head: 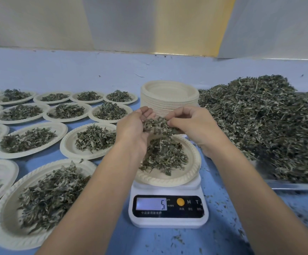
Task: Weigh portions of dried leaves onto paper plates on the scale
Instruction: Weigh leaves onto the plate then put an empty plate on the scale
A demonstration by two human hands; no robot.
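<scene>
Left hand: palm turned up, fingers bent around a clump of dried leaves, cupping it. Right hand: fingers curled, thumb and fingertips pinching the same clump from the other side. Both hands are above the scale, over the far half of its platform.

Paper plate sits on the scale, covering most of the platform. It already carries a loose portion of leaves, directly under the clump. Some strands run from clump to heap; can't tell if they're falling or just overlapping, as the view is blurred there.

Display on the scale's front face shows "5", possibly with more digits washed out.

Behind the scale: stack of empty plates, upright, close to the hands.

Right of the scale: bulk pile of the same leaves on a metal tray, with the tray edge near the scale but not touching.

Left of the scale: filled plates in rows, each with a portion, rims nearly touching.

All of it sits on a blue desk. Leaf crumbs are scattered in front of and to the right of the scale.
</scene>
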